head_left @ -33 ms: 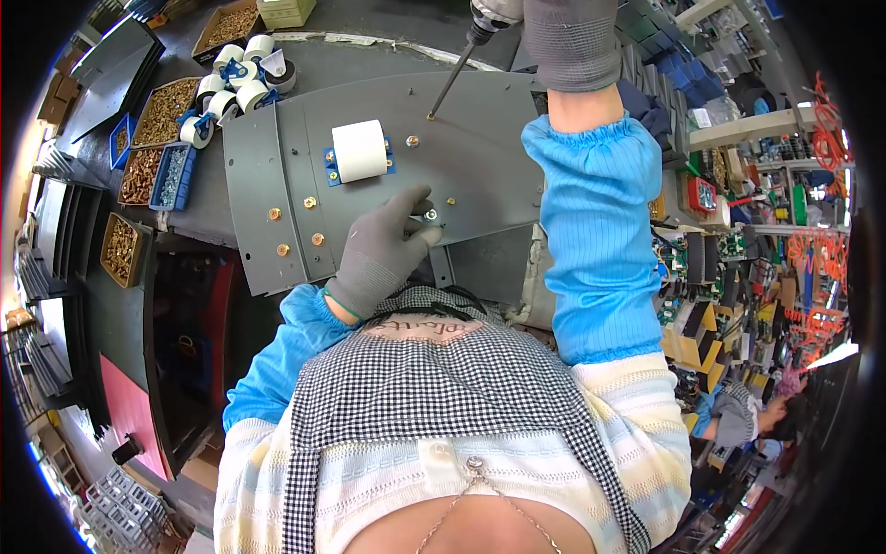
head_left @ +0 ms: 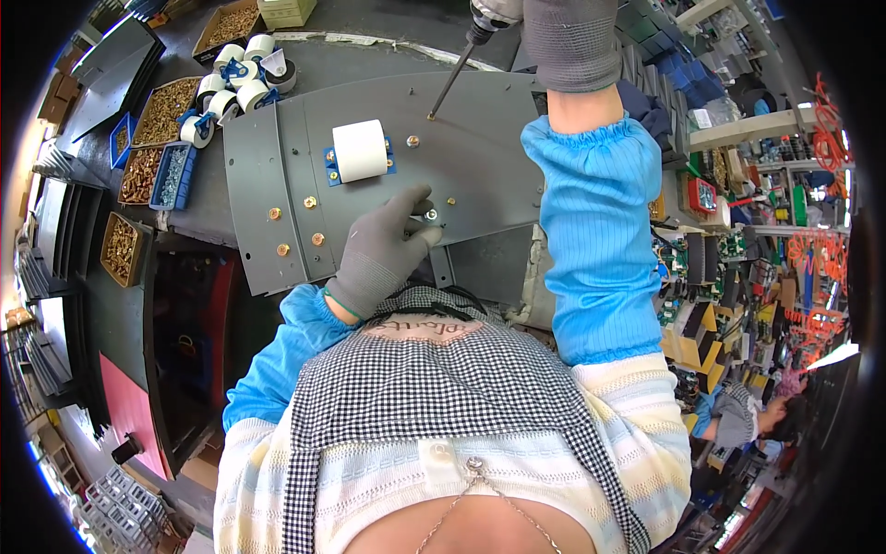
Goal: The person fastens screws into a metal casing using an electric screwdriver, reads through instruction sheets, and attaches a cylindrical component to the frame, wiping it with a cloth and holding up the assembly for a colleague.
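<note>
Before us is a dark workbench (head_left: 341, 63). Directly on it we see a grey sheet-metal panel (head_left: 494, 175), a cluster of white caster wheels (head_left: 249, 95) near its far left corner, and, farther left, a blue bin (head_left: 185, 187) of silvery fasteners (head_left: 171, 175) beside copper-coloured ones (head_left: 141, 175).

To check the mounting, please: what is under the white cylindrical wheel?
A blue metal bracket shows at both sides of the white cylindrical wheel, on the dark grey metal panel. The wheel hides the bracket's middle and the panel beneath.
</note>
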The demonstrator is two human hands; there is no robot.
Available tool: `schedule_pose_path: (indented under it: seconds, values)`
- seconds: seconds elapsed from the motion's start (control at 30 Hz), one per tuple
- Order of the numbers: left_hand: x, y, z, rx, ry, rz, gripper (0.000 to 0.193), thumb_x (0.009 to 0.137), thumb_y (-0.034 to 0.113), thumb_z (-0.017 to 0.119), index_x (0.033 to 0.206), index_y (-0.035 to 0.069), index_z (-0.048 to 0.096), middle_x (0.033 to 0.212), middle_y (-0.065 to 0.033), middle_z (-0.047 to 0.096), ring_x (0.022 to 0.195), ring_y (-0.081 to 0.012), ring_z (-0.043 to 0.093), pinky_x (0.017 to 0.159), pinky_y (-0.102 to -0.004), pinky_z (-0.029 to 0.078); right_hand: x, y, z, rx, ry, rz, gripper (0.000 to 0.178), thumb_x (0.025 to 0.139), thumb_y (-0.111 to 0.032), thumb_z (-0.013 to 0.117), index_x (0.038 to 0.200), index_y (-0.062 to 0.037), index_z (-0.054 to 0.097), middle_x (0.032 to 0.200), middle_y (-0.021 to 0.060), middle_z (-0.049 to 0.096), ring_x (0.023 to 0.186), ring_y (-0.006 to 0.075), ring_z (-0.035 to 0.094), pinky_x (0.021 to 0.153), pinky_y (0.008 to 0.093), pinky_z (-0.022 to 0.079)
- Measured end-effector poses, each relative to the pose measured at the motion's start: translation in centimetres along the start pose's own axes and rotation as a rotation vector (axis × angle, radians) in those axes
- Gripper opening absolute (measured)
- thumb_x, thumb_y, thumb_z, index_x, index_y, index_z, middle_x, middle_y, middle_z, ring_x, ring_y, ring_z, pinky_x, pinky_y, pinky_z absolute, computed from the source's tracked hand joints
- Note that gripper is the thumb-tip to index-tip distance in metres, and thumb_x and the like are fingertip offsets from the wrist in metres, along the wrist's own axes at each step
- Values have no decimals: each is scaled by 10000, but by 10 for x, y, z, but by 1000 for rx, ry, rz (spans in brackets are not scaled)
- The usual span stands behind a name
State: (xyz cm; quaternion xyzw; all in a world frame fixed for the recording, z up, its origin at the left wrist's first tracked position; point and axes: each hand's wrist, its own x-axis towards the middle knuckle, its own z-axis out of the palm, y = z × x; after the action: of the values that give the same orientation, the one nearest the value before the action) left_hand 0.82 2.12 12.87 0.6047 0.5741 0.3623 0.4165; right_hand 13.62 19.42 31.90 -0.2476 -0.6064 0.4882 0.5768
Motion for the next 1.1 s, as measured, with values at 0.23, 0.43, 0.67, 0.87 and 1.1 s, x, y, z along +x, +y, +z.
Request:
schedule_pose_path:
  seconds: [0.23, 0.43, 0.67, 0.87, 1.1]
  values:
    - [0, 3, 3, 29, 23, 53, 522, 873, 95, 753, 1357, 14, 573, 1151, -141, 738, 991, -225, 746, 873, -323, 596, -1, -7, 2, -18, 34, -47, 224, 892, -140, 723, 1085, -70, 634, 801, 66, 665, 617, 123, 592, 487, 275, 435]
    - [-6, 8, -6, 255, 37, 237, 519, 860, 117, 751, 1344, 47, 579, 1137, -162, 693, 985, -327, 706, 841, -400, 571, 3, -18, 6, 257, 3, -121, 220, 902, -48, 729, 1101, -88, 642, 907, 16, 674, 764, 110, 616, 673, 272, 508]
    - [-28, -1, -31, 444, 142, 320, 455, 867, 157, 735, 1288, 36, 613, 1141, -191, 671, 1024, -402, 648, 854, -476, 535, 22, -94, -46, -40, 259, -703, 230, 824, -13, 785, 1021, -28, 666, 831, 10, 661, 651, 80, 592, 527, 268, 456]
    - [-43, -4, -38, 489, 213, 383, 399, 863, 156, 739, 1232, 43, 637, 1047, -160, 689, 938, -372, 669, 774, -461, 543, 66, -99, -134, -243, 464, -645, 518, 817, -69, 826, 1260, -60, 558, 954, 26, 667, 763, 98, 630, 645, 277, 511]
    - [-31, 3, -33, 575, 237, 328, 357, 857, 178, 738, 1190, 73, 664, 1008, -125, 707, 891, -347, 686, 737, -453, 543, 164, -73, -238, -765, 672, -528, 614, 793, -163, 847, 1313, -85, 530, 1102, 89, 669, 969, 273, 698, 882, 408, 544]
